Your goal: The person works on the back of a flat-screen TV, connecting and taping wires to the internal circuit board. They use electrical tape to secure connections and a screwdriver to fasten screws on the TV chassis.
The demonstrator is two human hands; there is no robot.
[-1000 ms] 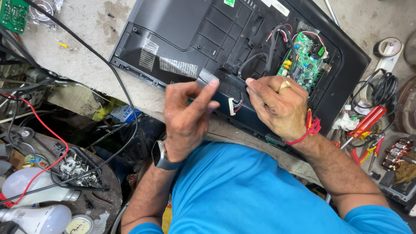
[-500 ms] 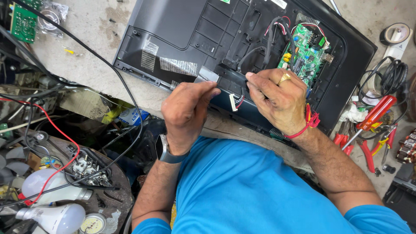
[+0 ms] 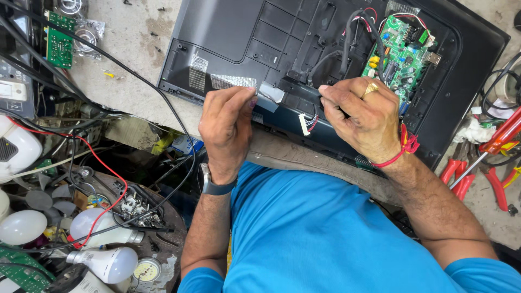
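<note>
My left hand pinches a tape strip at the panel edge while my right hand, fingers curled, presses the panel steady on the bench.

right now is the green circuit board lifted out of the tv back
No, the green circuit board sits inside the black tv back, beyond the right hand.
</note>
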